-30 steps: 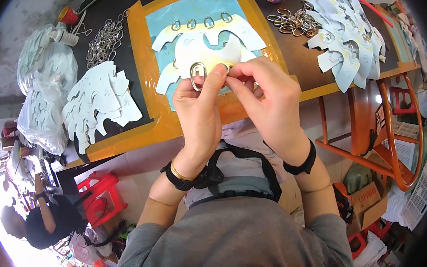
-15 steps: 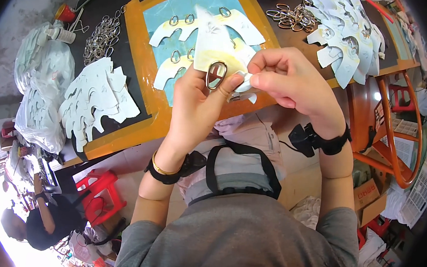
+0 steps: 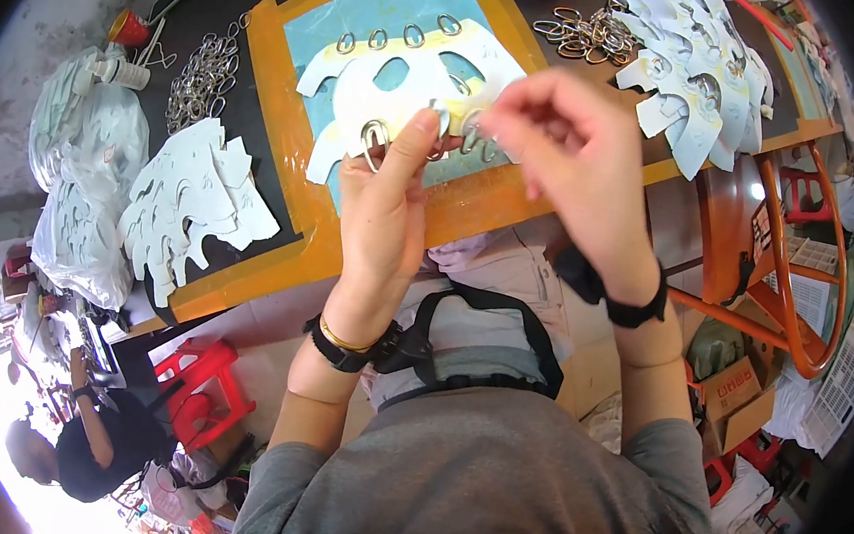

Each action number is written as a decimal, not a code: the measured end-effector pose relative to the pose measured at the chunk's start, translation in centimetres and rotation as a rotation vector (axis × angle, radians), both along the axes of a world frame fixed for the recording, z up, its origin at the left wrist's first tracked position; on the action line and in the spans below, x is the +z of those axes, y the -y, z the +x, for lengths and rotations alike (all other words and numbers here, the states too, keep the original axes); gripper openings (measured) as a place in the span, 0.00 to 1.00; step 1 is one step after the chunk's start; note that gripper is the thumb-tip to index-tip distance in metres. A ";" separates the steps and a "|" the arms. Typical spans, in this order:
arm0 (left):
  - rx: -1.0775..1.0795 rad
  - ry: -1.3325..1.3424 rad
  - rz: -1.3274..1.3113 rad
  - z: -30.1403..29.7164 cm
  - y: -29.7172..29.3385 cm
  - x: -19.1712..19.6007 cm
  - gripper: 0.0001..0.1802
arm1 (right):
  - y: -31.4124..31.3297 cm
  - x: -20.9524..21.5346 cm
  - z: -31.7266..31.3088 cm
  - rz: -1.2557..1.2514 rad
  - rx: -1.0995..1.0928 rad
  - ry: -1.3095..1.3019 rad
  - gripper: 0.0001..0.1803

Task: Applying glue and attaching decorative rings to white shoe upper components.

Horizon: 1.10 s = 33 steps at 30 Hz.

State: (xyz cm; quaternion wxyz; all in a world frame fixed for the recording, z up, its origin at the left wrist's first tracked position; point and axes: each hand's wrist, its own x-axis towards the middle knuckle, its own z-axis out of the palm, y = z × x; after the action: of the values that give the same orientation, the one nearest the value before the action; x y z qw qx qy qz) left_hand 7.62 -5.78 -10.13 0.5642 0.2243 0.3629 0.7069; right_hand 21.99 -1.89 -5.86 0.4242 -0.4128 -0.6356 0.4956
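Observation:
Pinched between thumb and fingers, my left hand (image 3: pixel 388 184) holds a white scalloped piece (image 3: pixel 420 86) with yellowish smears over the blue-green work mat (image 3: pixel 331 19). An oval metal ring (image 3: pixel 373 144) sits at the held piece's near edge, beside my left thumb. At the piece's right end is my right hand (image 3: pixel 586 164), fingers curled and smeared by motion; whether they grip anything is unclear. Behind, another white scalloped piece (image 3: pixel 322 70) lies on the mat, with several oval rings (image 3: pixel 414 35) along its far edge. The held piece partly covers what lies below.
Loose rings are heaped left (image 3: pixel 204 74) and right (image 3: pixel 591 34) of the mat. White cut pieces are stacked at the left (image 3: pixel 197 194) and far right (image 3: pixel 698 78). Plastic bags (image 3: pixel 87 190) hang at the left edge; a chair (image 3: pixel 740 241) stands right. Another person (image 3: pixel 97 442) works lower left.
The held piece has gone from upright to lower and flatter over the mat, its ringed edge spread out. My left hand has lowered slightly; my right hand has shifted a little and blurs.

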 end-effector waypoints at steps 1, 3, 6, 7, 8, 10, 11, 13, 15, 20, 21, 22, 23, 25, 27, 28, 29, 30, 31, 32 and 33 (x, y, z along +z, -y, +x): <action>0.029 -0.007 0.013 0.4 0.0 0.2 0.13 | 0.8 -0.5 -0.3 0.045 0.013 0.031 0.07; 0.090 -0.060 0.020 1.3 0.0 0.9 0.12 | 1.4 -1.9 -1.1 0.290 -0.047 0.110 0.09; 0.196 -0.169 0.049 1.8 0.3 1.1 0.12 | 1.7 -2.1 -1.5 0.328 -0.087 0.132 0.09; 0.236 -0.224 0.072 1.8 0.4 1.1 0.12 | 1.7 -2.1 -1.6 0.316 -0.082 0.122 0.09; 0.238 -0.225 0.072 1.7 0.5 0.9 0.12 | 1.7 -2.1 -1.6 0.316 -0.079 0.121 0.09; 0.279 -0.339 0.105 1.5 0.7 0.4 0.15 | 1.7 -2.0 -1.4 0.294 -0.075 0.053 0.09; 0.281 -0.338 0.106 1.6 0.7 0.3 0.15 | 1.7 -2.0 -1.4 0.295 -0.073 0.053 0.09; 0.318 -0.389 0.135 1.9 1.0 0.3 0.14 | 2.1 -1.9 -1.1 0.262 -0.070 0.074 0.10; 0.307 -0.411 0.144 1.8 1.2 0.4 0.14 | 2.1 -1.3 -0.9 0.133 -0.056 0.036 0.10; 0.312 -0.469 0.171 1.6 1.4 0.5 0.15 | 2.6 -1.8 -1.1 0.313 -0.091 0.122 0.09; 0.293 -0.450 0.158 1.6 1.4 0.6 0.15 | 2.8 -1.7 -1.3 0.369 -0.113 0.156 0.09; 0.275 -0.431 0.146 1.6 1.4 0.6 0.15 | 2.9 -1.6 -1.4 0.425 -0.136 0.190 0.08; 0.274 -0.431 0.146 1.7 1.4 0.6 0.15 | 2.9 -1.8 -1.6 0.425 -0.137 0.191 0.08; 0.264 -0.469 0.126 1.8 1.3 0.4 0.14 | 2.6 -2.6 -1.8 0.489 -0.192 0.194 0.07; 0.256 -0.476 0.139 1.8 1.2 0.3 0.14 | 2.7 -2.4 -1.7 0.434 -0.183 0.195 0.06; 0.249 -0.483 0.149 1.8 1.2 0.2 0.14 | 2.7 -2.3 -1.6 0.379 -0.173 0.195 0.06; 0.250 -0.484 0.149 1.7 1.1 0.1 0.14 | 2.7 -2.3 -1.6 0.378 -0.172 0.195 0.06; 0.223 -0.624 0.170 1.4 1.0 0.1 0.14 | 2.6 -2.2 -1.4 0.300 -0.145 0.192 0.06; 0.195 -0.763 0.191 1.0 0.9 0.0 0.14 | 2.5 -2.1 -1.2 0.221 -0.118 0.188 0.07; 0.195 -0.763 0.190 0.5 0.8 0.0 0.14 | 2.2 -1.9 -0.8 0.220 -0.117 0.188 0.07; 0.094 -0.822 0.134 -0.2 0.8 -0.1 0.14 | 1.6 -1.7 -0.2 0.028 -0.001 0.129 0.08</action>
State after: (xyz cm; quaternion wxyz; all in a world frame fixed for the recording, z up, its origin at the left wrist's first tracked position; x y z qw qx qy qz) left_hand 7.38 -6.59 -10.26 0.3236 0.5071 0.5210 0.6056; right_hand 21.78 -3.44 -7.59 0.3884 -0.4381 -0.6684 0.4588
